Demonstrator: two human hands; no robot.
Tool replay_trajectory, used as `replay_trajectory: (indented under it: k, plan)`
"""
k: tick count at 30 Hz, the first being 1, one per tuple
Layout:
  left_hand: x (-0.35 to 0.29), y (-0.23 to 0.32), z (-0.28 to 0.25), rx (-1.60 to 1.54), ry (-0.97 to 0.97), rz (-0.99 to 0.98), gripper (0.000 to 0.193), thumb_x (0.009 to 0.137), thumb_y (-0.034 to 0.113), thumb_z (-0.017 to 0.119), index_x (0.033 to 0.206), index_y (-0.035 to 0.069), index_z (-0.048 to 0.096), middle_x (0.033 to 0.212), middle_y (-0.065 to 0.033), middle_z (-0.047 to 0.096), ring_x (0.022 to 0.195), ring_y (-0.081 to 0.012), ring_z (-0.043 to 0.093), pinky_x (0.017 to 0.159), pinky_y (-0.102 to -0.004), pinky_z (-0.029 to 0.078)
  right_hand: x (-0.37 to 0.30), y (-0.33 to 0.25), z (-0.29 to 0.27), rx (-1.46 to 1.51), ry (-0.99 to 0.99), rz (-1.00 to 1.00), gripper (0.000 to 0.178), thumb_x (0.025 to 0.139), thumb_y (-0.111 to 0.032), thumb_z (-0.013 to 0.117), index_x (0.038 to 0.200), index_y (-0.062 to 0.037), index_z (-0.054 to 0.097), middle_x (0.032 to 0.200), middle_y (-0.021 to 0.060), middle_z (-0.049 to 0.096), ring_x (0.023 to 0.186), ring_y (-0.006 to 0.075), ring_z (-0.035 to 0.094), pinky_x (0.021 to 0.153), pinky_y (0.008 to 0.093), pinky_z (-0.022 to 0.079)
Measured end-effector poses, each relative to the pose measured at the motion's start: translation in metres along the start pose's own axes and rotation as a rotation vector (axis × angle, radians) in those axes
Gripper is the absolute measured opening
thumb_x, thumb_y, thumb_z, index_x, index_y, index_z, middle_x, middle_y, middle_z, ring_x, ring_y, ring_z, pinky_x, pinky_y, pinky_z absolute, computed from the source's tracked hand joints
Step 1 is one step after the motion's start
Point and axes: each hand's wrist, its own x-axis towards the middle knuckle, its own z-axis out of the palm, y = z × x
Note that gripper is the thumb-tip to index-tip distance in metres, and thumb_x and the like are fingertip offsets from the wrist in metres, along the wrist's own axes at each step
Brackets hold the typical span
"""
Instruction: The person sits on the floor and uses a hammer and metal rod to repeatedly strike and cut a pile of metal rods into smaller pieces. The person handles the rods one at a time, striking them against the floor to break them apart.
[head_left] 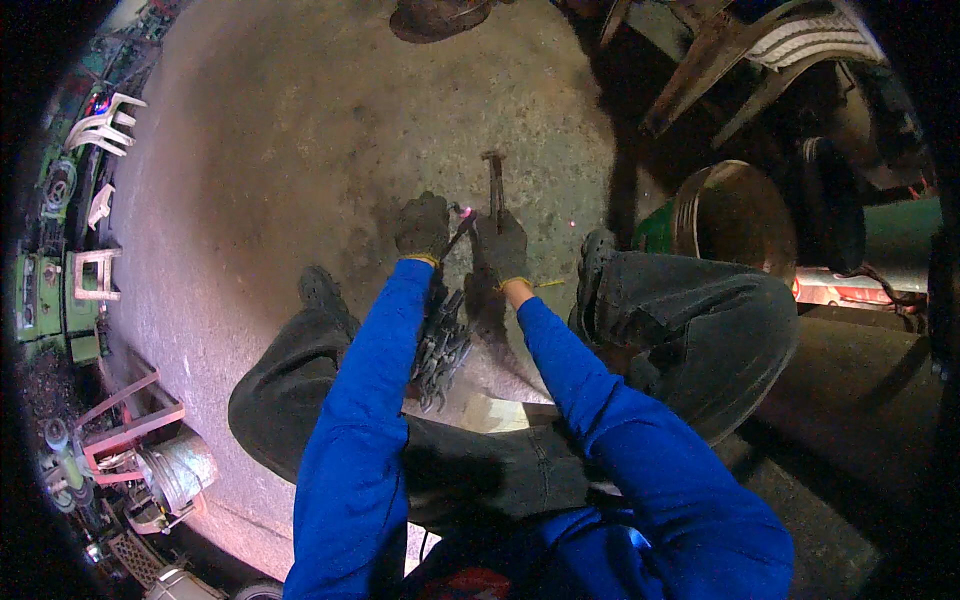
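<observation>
My left hand (422, 226), in a dark work glove, is closed low over the concrete floor. A small metal piece (456, 209) sticks out at its fingertips; its full shape is hidden by the glove. Beside it on the right, my right hand (503, 248), gloved as well, is wrapped round a hammer (496, 182), whose head points away from me. A dark slanting strip lies between the hands; I cannot tell whether it is a rod or a shadow. Closer to my body, a pile of dark metal parts (440, 345) lies between my legs.
My bent legs flank the work spot. A large round drum (735, 220) and a wooden-legged seat (705, 75) stand at the right. Along the left are white plastic chairs (103, 125), a red metal frame (130, 425) and green machinery (40, 295). A dark round object (437, 18) lies at the far edge.
</observation>
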Motion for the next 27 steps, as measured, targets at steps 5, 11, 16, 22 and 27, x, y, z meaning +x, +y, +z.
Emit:
replay_trajectory:
  k: [5, 11, 16, 22, 27]
  plan:
    - [0.001, 0.002, 0.005, -0.019, 0.025, 0.013, 0.016, 0.088, 0.024, 0.061, 0.094, 0.013, 0.071, 0.105, -0.0127, 0.068, 0.1, -0.0378, 0.065, 0.086, -0.0557, 0.048, -0.005, 0.052, 0.005, -0.252, -0.132, 0.076, 0.05, 0.088, -0.047, 0.063, 0.098, 0.0022, 0.069, 0.094, 0.0292, 0.069, 0.09, 0.0466, 0.067, 0.078, 0.0512, 0.051]
    - [0.004, 0.002, 0.008, -0.018, -0.038, -0.027, 0.018, 0.087, 0.026, 0.062, 0.095, 0.012, 0.071, 0.102, -0.0133, 0.068, 0.1, -0.0374, 0.065, 0.083, -0.0511, 0.051, -0.016, 0.084, 0.008, -0.3, -0.086, 0.198, 0.055, 0.088, -0.051, 0.061, 0.098, 0.0022, 0.069, 0.09, 0.029, 0.069, 0.088, 0.0476, 0.067, 0.079, 0.051, 0.051]
    - [-0.001, -0.001, 0.004, -0.02, 0.028, -0.006, 0.019, 0.087, 0.028, 0.062, 0.095, 0.013, 0.072, 0.102, -0.0125, 0.069, 0.1, -0.0374, 0.066, 0.087, -0.0557, 0.049, -0.002, 0.035, 0.004, -0.103, -0.035, 0.076, 0.057, 0.088, -0.052, 0.06, 0.098, 0.0031, 0.069, 0.088, 0.0287, 0.068, 0.088, 0.0477, 0.066, 0.079, 0.0517, 0.05]
    - [-0.002, -0.003, 0.008, 0.057, 0.004, -0.016, 0.019, 0.088, 0.029, 0.062, 0.096, 0.015, 0.072, 0.102, -0.0112, 0.069, 0.1, -0.0368, 0.066, 0.089, -0.0576, 0.047, -0.01, 0.036, 0.001, -0.23, -0.216, 0.104, 0.047, 0.089, -0.046, 0.063, 0.101, -0.0014, 0.07, 0.1, 0.0275, 0.069, 0.094, 0.049, 0.065, 0.081, 0.0546, 0.051]
    - [0.005, -0.01, 0.013, -0.003, 0.06, 0.002, 0.019, 0.088, 0.029, 0.062, 0.096, 0.015, 0.072, 0.101, -0.0111, 0.069, 0.1, -0.0371, 0.066, 0.087, -0.0568, 0.048, -0.007, 0.084, 0.006, -0.331, -0.214, 0.22, 0.05, 0.089, -0.049, 0.06, 0.102, -0.0013, 0.071, 0.1, 0.0268, 0.07, 0.094, 0.046, 0.067, 0.081, 0.0515, 0.052]
